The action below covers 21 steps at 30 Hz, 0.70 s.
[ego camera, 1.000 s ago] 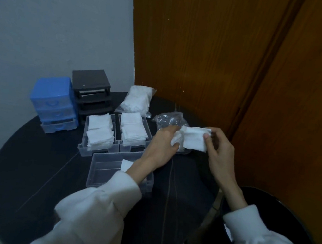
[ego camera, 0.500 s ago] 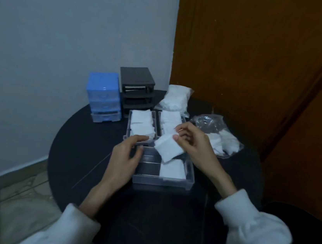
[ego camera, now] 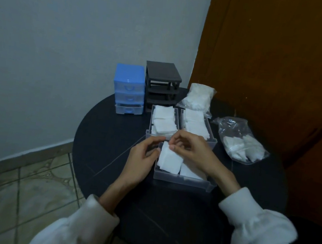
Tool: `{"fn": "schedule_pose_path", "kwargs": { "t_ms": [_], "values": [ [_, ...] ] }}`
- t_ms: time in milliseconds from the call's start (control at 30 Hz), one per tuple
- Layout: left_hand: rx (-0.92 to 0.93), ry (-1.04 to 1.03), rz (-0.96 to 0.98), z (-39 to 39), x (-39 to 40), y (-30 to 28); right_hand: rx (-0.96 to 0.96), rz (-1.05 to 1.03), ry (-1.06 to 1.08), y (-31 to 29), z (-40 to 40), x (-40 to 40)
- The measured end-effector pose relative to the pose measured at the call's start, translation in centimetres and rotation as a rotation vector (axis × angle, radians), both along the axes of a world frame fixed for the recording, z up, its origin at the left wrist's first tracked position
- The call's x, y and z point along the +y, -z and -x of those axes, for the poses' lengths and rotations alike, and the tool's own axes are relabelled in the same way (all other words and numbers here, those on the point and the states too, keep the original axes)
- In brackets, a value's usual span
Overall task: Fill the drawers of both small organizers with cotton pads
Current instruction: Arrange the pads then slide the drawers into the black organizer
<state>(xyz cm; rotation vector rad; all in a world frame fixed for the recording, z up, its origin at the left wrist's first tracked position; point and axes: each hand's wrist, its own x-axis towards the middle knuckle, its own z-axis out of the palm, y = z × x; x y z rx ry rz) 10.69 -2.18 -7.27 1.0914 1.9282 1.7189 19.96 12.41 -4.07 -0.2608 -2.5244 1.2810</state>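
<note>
Resting in the near drawer [ego camera: 183,180], cotton pads [ego camera: 169,159] (white) touch right fingers [ego camera: 173,148].

Dim, bluish indoor light; soft focus; wide-angle bending at edges.

Soft white cotton pads [ego camera: 170,160], clear plastic drawer [ego camera: 183,180], glossy blue plastic organizer [ego camera: 128,89], matt dark table [ego camera: 103,135], crinkled clear bag [ego camera: 239,139]
</note>
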Motion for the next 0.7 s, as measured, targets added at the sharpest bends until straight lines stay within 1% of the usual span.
{"fn": "schedule_pose_path", "kwargs": {
  "t_ms": [200, 367, 533, 700],
  "values": [
    [-0.025, -0.008, 0.002, 0.0, 0.1, 0.2, -0.031, -0.188, -0.039, -0.1, -0.1, -0.2],
    [-0.020, -0.009, 0.022, 0.2, 0.2, 0.3, -0.066, -0.237, -0.075, 0.2, -0.3, 0.0],
    [-0.008, -0.014, 0.028, 0.2, 0.2, 0.5, -0.142, -0.371, -0.135, 1.1, -0.3, 0.1],
    [-0.001, -0.007, 0.030, 0.2, 0.1, 0.6, -0.135, -0.399, -0.082, 1.5, -0.2, -0.4]
  ]
}}
